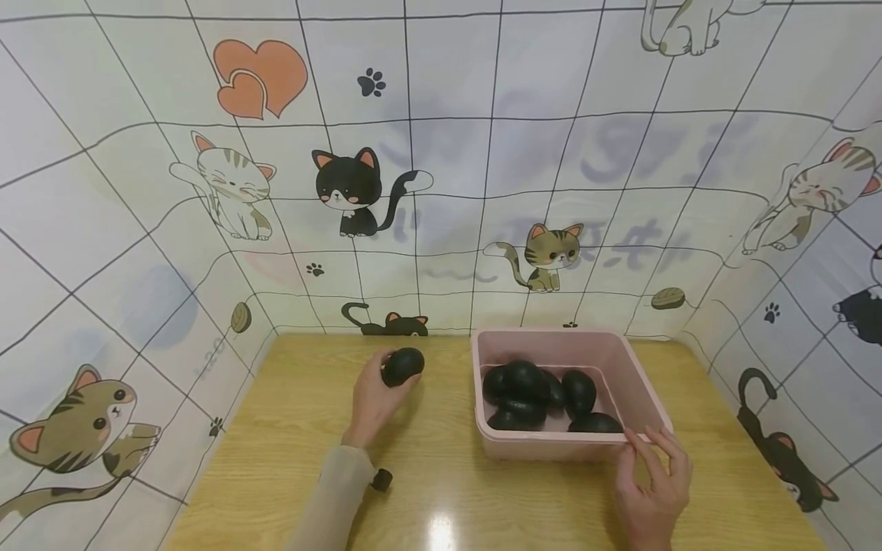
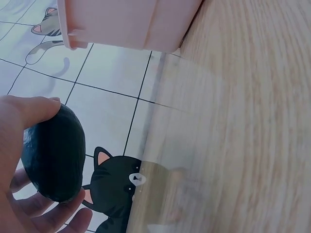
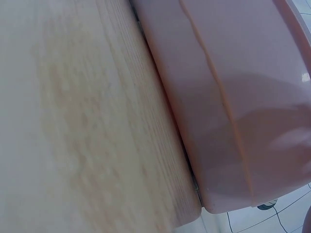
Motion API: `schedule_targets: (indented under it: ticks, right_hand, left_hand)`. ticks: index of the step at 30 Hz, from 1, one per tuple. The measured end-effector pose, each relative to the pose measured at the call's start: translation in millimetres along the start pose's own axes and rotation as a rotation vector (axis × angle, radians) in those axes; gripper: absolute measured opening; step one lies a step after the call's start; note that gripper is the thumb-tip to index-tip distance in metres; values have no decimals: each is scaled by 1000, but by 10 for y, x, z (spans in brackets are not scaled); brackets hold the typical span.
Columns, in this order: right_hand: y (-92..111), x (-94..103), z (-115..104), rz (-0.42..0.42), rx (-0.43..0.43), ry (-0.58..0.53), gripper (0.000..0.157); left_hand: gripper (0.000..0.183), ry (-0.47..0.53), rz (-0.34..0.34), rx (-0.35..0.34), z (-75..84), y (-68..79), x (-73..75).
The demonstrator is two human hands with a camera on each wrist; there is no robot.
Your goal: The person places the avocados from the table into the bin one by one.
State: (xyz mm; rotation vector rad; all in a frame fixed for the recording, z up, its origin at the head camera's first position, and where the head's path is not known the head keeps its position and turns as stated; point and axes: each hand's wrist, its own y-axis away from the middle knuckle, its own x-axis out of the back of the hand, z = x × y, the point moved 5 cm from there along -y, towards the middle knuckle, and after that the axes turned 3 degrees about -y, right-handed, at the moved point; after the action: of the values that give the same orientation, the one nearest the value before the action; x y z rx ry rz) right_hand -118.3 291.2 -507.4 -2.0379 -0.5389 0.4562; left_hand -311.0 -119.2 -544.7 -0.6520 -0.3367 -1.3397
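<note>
In the head view my left hand [image 1: 377, 398] grips a dark avocado [image 1: 403, 366] above the table, left of a pink plastic tub [image 1: 551, 445]. The left wrist view shows the thumb on one end of this oblong, blackish-green avocado [image 2: 56, 153], with fingers curled around its other side. Several more dark avocados [image 1: 525, 381] are heaped inside the tub. At the tub's front right corner, my right hand [image 1: 654, 482] holds the rim, fingertips on top and thumb against the outer wall. The right wrist view has mostly the tub's side [image 3: 218, 107].
The tub stands on a wood-grain table [image 1: 441, 490], near the back edge. A white sheet [image 1: 448, 153] with grid lines and cartoon cats rises behind and on both sides. A small black object [image 1: 382, 480] sits at the left wrist.
</note>
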Motion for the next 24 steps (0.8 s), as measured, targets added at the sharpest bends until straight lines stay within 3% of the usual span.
schedule_targets:
  ticks: [7,16,24]
  right_hand:
    - [-19,-9,-43,-3,-7,8,14]
    - [87,41,198,-2,2,9,17]
    - [119,49,243,-12,-11,15,18]
  left_hand:
    - [76,-8,-18,-8,18,47,-29]
    - [74,19,-26,-12,132,120,-13]
    - [74,29,-20,-30,229,169,-1]
